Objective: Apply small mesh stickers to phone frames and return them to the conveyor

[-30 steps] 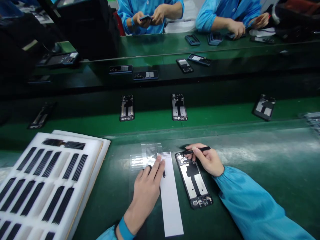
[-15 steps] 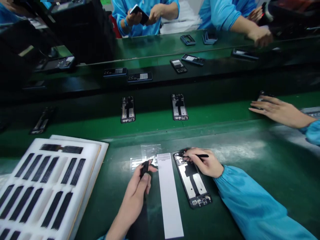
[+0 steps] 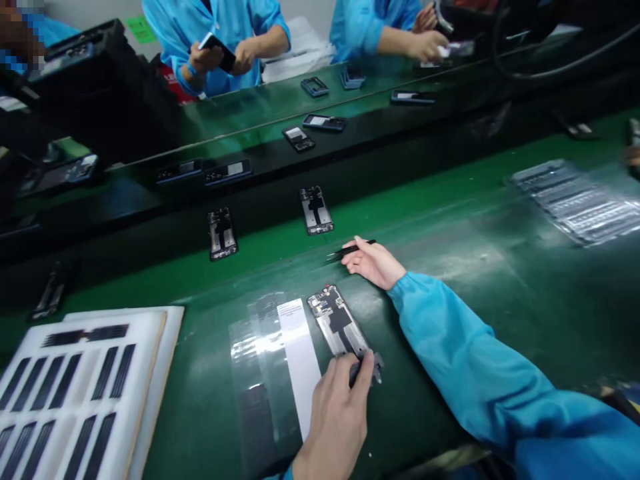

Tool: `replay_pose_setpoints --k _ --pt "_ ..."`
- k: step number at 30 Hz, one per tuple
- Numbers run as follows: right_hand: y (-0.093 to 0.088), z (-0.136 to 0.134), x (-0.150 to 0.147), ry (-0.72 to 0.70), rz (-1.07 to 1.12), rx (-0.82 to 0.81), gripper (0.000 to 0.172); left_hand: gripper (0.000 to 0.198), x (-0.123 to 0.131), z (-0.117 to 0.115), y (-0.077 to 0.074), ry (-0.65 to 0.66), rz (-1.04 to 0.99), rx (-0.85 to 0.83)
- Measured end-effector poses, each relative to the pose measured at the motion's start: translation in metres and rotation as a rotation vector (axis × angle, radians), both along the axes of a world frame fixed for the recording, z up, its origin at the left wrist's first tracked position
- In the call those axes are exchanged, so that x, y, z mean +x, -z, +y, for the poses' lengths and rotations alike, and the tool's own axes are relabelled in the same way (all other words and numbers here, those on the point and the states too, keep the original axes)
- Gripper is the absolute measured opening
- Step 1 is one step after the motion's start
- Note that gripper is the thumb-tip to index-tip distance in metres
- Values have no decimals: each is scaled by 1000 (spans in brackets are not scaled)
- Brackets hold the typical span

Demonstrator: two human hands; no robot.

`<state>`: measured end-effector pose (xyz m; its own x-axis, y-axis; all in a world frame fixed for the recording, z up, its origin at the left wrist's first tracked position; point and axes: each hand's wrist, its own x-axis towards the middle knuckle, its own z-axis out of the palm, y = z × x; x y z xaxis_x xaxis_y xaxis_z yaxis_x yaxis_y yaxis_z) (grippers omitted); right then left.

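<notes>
In the head view, my left hand (image 3: 337, 410) is closed over the lower end of an opened phone (image 3: 340, 320), a dark frame with silver plates. A small black piece (image 3: 355, 373) shows between its thumb and fingers; its kind is unclear. My right hand (image 3: 373, 262), above the phone and apart from it, grips black tweezers (image 3: 356, 249) that point left. Left of the phone lies a white strip (image 3: 300, 357) printed with small dark marks at its top. Clear film sheets (image 3: 250, 360) lie beside that strip.
White foam trays (image 3: 145, 373) with rows of black strips stand at left. Two opened phones (image 3: 316, 210) (image 3: 222, 233) lie on the green belt beyond. A clear plastic tray (image 3: 575, 200) is at right. Co-workers in blue stand across the line, one holding a phone (image 3: 219, 52).
My left hand has moved right and down onto the phone's lower end. My right hand has lifted the tweezers up and away from the phone. The view has shifted to the right.
</notes>
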<state>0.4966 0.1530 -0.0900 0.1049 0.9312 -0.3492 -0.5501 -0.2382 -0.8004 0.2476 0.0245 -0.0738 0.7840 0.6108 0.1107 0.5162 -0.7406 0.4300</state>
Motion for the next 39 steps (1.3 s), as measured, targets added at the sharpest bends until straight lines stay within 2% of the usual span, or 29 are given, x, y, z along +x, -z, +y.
replay_pose_setpoints --k 4,13,22,28,32,35,39 --pt "-2 4 -1 -36 97 -18 34 62 -3 0 9 27 35 82" --pt "-3 8 1 -71 183 -29 35 63 -9 2 12 86 116 200" --pt "-5 8 1 -67 191 -28 36 65 2 12 -3 85 315 231" --pt "-4 9 -1 -80 187 -43 34 80 3 32 -8 182 387 193" --pt "-11 11 7 -179 155 -97 41 95 4 28 0 132 460 298" --pt "-17 11 22 -263 90 -154 45 95 -3 19 2 19 356 292" --pt "-18 7 31 -283 -86 -234 32 96 -23 5 -3 -28 129 279"
